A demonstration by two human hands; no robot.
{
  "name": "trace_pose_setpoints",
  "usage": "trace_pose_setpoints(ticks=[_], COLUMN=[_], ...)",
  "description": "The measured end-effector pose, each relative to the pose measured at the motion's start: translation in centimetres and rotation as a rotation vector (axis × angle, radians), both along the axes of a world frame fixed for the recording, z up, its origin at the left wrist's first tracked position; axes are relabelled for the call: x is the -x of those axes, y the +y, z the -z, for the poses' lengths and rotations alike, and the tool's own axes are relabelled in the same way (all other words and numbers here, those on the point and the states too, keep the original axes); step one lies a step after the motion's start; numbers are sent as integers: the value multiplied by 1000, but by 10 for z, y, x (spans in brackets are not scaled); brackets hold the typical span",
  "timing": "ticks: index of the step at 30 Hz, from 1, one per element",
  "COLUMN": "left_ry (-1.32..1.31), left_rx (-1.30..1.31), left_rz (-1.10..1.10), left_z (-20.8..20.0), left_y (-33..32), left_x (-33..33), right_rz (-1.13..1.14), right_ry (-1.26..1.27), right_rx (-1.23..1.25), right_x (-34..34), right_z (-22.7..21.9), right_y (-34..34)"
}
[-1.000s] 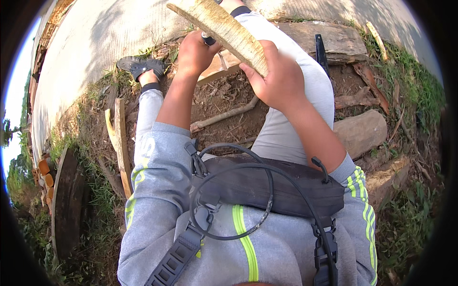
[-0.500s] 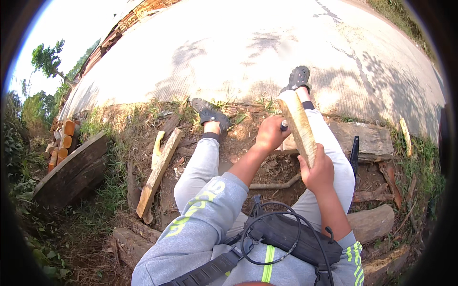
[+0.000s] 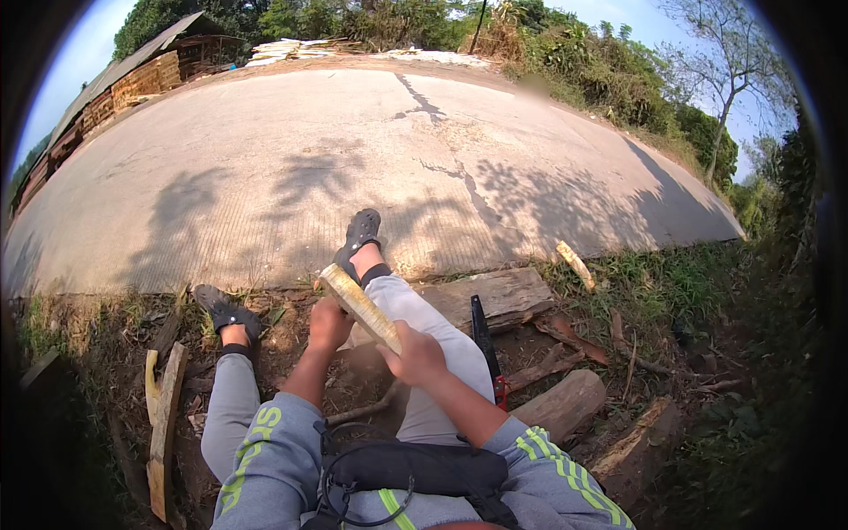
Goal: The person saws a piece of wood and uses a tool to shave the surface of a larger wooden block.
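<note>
A pale, slightly curved piece of wood (image 3: 360,306) slants up and away over my right shin, its lower end gripped by my right hand (image 3: 417,355). Just left of the wood my left hand (image 3: 329,325) is closed, with its fingers partly hidden behind the piece. Half a second ago a short dark handle end stuck out of that fist; the rest of that tool cannot be made out. Beside my right knee a saw with a black blade (image 3: 481,331) and a red handle part leans upright.
A thick weathered plank (image 3: 481,299) lies by my right leg, with a log (image 3: 563,405) nearer. Two narrow wood strips (image 3: 165,424) lie to the left. Another pale piece (image 3: 576,264) rests on grass by the concrete road (image 3: 265,203). A black waist bag (image 3: 415,468) with a cable crosses my lap.
The view has swung up and to the right, so more road, trees and a shed show. My right hand keeps the wood piece, and my left hand stays closed beside it.
</note>
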State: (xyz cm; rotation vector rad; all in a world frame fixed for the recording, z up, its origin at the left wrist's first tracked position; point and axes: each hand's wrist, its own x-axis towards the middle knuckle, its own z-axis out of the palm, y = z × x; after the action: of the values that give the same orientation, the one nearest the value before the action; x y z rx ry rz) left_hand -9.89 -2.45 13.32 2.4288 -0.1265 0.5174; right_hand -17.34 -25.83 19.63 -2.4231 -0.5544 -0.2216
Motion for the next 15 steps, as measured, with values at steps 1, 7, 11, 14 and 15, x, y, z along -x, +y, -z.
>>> trace_pose_setpoints(ticks=[1, 7, 11, 14, 15], left_ry=[-9, 85, 148, 74, 122], left_rx=[-3, -6, -13, -119, -24], left_rz=[-1, -64, -18, -44, -66], left_z=[-11, -8, 16, 3, -10], left_y=[-2, 2, 19, 2, -15], left_x=[-5, -7, -20, -20, -11], right_rz=[-43, 30, 77, -3, -16], right_ry=[-136, -103, 104, -142, -260], right_rx=[-80, -83, 55, -101, -173], right_x=[-2, -3, 5, 1, 6], right_z=[-5, -3, 4, -5, 2], right_y=[-1, 1, 7, 4, -6])
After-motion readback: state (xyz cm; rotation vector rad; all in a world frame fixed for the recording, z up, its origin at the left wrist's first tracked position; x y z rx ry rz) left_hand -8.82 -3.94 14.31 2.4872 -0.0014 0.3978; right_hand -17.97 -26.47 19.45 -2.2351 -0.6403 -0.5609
